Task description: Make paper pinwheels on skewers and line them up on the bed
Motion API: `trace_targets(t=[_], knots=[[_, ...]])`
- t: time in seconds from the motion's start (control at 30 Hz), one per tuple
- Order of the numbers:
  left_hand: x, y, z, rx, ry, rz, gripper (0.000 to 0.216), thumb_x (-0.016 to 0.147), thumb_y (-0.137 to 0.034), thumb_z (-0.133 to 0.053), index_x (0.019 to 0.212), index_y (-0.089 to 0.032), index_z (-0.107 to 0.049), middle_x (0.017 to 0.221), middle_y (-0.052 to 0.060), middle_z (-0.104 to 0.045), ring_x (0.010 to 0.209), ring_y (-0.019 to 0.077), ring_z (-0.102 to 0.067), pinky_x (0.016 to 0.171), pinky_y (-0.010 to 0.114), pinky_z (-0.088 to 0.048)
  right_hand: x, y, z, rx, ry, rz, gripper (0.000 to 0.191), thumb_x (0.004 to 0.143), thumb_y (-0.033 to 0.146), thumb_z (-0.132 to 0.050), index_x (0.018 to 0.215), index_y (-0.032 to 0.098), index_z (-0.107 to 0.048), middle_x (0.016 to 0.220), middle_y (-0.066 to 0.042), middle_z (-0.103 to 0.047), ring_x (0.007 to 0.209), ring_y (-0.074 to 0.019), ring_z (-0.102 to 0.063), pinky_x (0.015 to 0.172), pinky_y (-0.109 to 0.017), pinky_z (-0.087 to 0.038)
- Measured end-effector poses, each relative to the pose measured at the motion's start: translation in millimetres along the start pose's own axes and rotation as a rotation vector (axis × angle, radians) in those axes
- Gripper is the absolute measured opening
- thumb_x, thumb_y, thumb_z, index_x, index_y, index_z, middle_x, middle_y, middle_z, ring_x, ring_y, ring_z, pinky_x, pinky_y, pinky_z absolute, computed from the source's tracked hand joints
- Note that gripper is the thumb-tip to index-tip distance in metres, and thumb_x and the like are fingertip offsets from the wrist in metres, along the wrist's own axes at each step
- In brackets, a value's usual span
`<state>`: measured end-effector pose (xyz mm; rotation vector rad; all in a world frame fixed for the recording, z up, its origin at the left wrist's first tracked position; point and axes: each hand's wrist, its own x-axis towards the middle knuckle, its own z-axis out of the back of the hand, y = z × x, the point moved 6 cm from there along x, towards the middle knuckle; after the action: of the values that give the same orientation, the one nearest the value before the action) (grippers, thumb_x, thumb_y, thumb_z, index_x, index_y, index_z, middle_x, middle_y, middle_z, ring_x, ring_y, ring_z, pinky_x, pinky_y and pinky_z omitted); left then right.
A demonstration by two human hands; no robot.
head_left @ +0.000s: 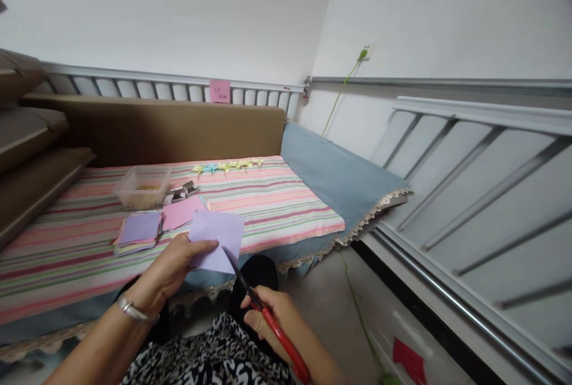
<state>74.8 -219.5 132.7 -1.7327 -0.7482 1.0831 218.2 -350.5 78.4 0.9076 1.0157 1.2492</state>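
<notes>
My left hand (pixel 172 269) pinches a lilac square of paper (pixel 217 239) by its lower left edge and holds it up over the front of the bed. My right hand (pixel 272 313) grips red-handled scissors (pixel 263 310), whose dark blades point up and touch the paper's lower edge. A silver bracelet is on my left wrist. Further back on the striped cloth (pixel 277 200) lie a stack of coloured paper squares (pixel 139 230) and a pink sheet (pixel 182 212).
A clear plastic box (pixel 143 188) and a small metal clip sit behind the paper stack. A row of small folded paper figures (pixel 227 165) lies near the brown cushion. A metal rail runs along the right. A green cable trails down the wall onto the floor, near a red paper scrap (pixel 409 361).
</notes>
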Motion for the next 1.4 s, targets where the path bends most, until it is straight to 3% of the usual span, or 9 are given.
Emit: trace_targets(t=[0.53,1.13,1.3,1.4], knots=[[7,3,-15,0.017,0.011,-0.01,0.021,0.054,-0.022,-0.08,0.068,-0.013,-0.067,0.056,0.003,-0.069,0.046,0.0147,-0.059,0.045,0.023,-0.045,-4,-10,9,0.031,-0.06,-0.069,0.024,0.072,0.035,-0.065,0.086,0.017,-0.067,0.052,0.006,-0.042,0.047,-0.0081,-0.038,0.047,-0.02,-0.029],[12,14,-1,-0.017,-0.041,-0.016,0.022,0.052,-0.021,-0.079,0.068,-0.012,-0.068,0.061,0.005,-0.071,0.05,0.0175,-0.062,0.049,0.025,-0.046,4,-16,1,-0.024,-0.055,-0.085,0.023,0.072,0.035,-0.066,0.084,0.016,-0.067,0.051,0.006,-0.044,0.047,-0.0086,-0.037,0.048,-0.021,-0.029],[14,14,-1,0.008,-0.044,-0.016,0.021,0.053,-0.022,-0.078,0.068,-0.012,-0.067,0.058,0.004,-0.069,0.047,0.017,-0.06,0.047,0.026,-0.045,3,-10,5,-0.157,-0.096,-0.013,0.018,0.07,0.027,-0.066,0.084,0.016,-0.068,0.055,0.005,-0.047,0.051,-0.009,-0.039,0.05,-0.02,-0.032],[19,13,3,0.033,-0.054,-0.022,0.024,0.053,-0.025,-0.078,0.07,-0.011,-0.068,0.06,0.005,-0.07,0.049,0.0175,-0.061,0.048,0.026,-0.045,-4,-19,10,-0.22,-0.088,0.011,0.022,0.068,0.016,-0.06,0.088,0.017,-0.068,0.056,0.005,-0.049,0.051,-0.009,-0.041,0.051,-0.02,-0.034]])
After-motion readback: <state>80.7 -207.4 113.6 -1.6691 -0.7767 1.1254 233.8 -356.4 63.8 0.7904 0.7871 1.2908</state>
